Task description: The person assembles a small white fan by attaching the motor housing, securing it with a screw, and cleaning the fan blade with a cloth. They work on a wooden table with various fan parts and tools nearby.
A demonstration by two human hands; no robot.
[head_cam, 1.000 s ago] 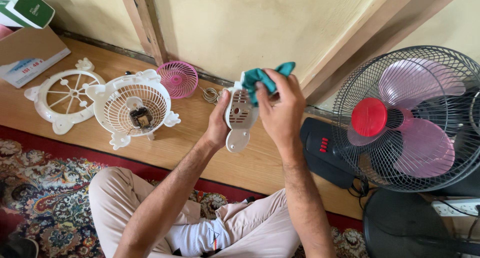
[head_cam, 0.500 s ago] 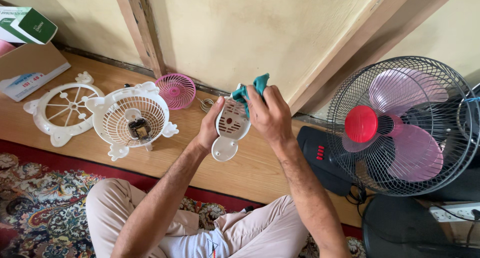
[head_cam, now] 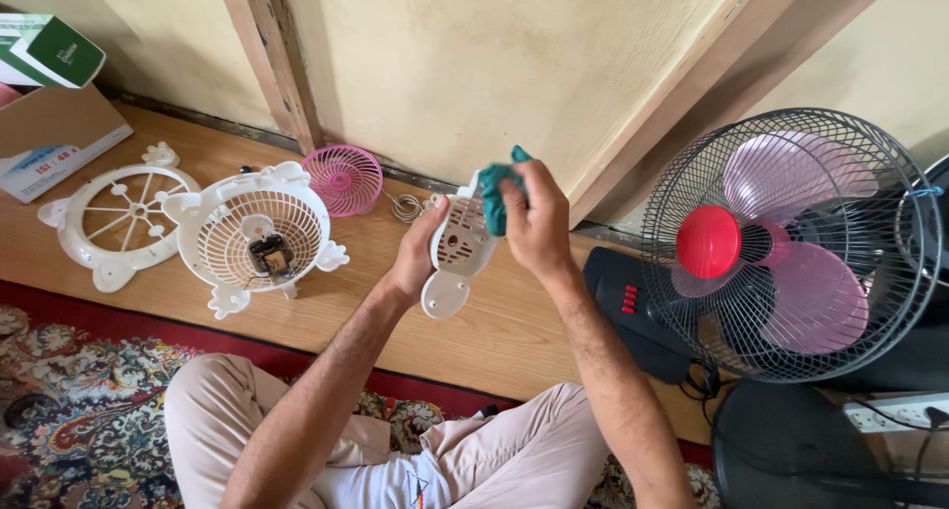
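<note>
Your left hand (head_cam: 415,257) grips a white vented fan housing (head_cam: 457,252) from its left edge, holding it upright above the wooden floor (head_cam: 494,341). Your right hand (head_cam: 534,222) is closed around a teal cloth (head_cam: 494,198), pressed against the housing's upper part. To your left on the floor: a white fan grille with motor (head_cam: 259,237), a white spoked ring (head_cam: 109,217) beside it, a small pink grille (head_cam: 345,180) leaning near the wall. To your right stands a black fan with pink blades (head_cam: 791,247).
</note>
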